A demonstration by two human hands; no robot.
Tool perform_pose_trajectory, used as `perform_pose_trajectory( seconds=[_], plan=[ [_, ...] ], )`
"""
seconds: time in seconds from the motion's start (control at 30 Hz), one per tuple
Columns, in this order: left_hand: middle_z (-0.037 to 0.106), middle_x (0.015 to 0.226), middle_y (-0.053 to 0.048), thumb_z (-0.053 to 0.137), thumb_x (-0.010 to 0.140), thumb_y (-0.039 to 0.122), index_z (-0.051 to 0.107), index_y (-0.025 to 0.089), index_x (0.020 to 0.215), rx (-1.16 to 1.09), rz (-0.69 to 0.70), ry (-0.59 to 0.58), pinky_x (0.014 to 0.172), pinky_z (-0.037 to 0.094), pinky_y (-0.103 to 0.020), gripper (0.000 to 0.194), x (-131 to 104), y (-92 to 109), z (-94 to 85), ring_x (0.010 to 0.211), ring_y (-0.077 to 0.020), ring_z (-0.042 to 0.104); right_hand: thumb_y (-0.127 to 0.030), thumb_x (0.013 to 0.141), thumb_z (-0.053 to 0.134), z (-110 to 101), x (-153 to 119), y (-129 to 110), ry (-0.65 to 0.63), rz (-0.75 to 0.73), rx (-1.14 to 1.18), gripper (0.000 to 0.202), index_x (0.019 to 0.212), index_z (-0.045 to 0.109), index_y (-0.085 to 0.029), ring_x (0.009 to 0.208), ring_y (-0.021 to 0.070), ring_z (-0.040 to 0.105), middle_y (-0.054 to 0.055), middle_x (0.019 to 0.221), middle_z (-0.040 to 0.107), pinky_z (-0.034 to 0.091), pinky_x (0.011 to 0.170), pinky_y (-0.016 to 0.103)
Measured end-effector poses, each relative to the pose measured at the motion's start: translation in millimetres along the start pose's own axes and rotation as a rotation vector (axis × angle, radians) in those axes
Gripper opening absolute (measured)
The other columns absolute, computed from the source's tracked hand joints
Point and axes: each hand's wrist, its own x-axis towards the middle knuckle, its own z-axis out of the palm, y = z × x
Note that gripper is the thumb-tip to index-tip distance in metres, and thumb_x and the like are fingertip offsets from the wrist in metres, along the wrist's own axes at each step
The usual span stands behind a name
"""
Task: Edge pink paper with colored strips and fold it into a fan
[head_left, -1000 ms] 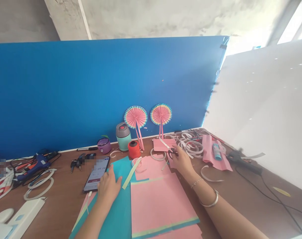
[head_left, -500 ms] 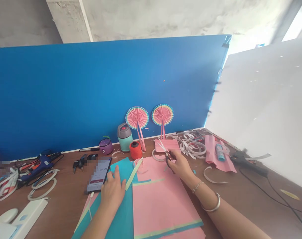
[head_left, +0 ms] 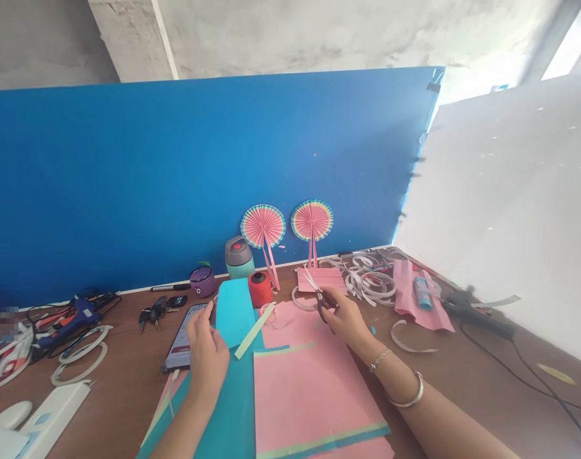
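My left hand (head_left: 206, 354) pinches the far end of a teal paper sheet (head_left: 235, 312) and holds that end lifted off the table. My right hand (head_left: 345, 315) grips small black-handled scissors (head_left: 316, 290), blades pointing away towards a folded pink paper (head_left: 321, 279). A pink sheet with a green and teal edge (head_left: 309, 389) lies flat between my arms. A pale green strip (head_left: 254, 322) rests slanted across the teal and pink paper.
A phone (head_left: 182, 338) lies left of my left hand, keys (head_left: 151, 312) beyond it. Two paper fans (head_left: 285, 226) lean on the blue board. A flask (head_left: 238, 256), orange thread spool (head_left: 260, 288), purple pot (head_left: 201, 280), tape rings (head_left: 371, 277), glue stick (head_left: 421, 292) and glue guns (head_left: 77, 315) surround.
My left hand went from lying flat on the teal sheet to pinching its far end and raising it. My right hand drew the scissors slightly nearer.
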Motion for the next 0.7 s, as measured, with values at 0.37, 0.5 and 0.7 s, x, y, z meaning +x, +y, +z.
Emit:
perform_pose_trajectory(
  seconds=[0.37,0.5,0.7],
  plan=[
    [0.058,0.111,-0.011,0.068,0.069,0.044,0.047,0.019,0.127,-0.851,-0.481,-0.018,0.078,0.047,-0.029,0.067,-6,17,5.0,0.102,-0.0236,0.056,-0.042,0.073,0.067,7,-8,-5,-0.574,0.041,0.419,0.036,0.097,0.054,-0.018,0.055,0.0096,0.046,-0.005,0.063,0.048,0.038,0.05,0.022],
    [0.059,0.106,-0.009,0.074,0.062,0.043,0.051,0.018,0.121,-0.919,-0.592,-0.029,0.071,0.046,-0.028,0.068,-9,27,3.9,0.094,-0.0217,0.057,-0.052,0.071,0.068,5,-17,-16,-0.84,0.068,0.455,0.042,0.091,0.055,-0.017,0.056,0.009,0.048,-0.003,0.068,0.051,0.037,0.05,0.021],
    [0.057,0.108,-0.008,0.073,0.064,0.04,0.051,0.02,0.12,-0.917,-0.633,-0.043,0.072,0.045,-0.027,0.064,-16,33,3.8,0.092,-0.0194,0.057,-0.055,0.071,0.067,14,-27,-23,-0.906,0.094,0.439,0.047,0.094,0.056,-0.016,0.056,0.0103,0.052,-0.002,0.066,0.054,0.038,0.05,0.021]
  ],
)
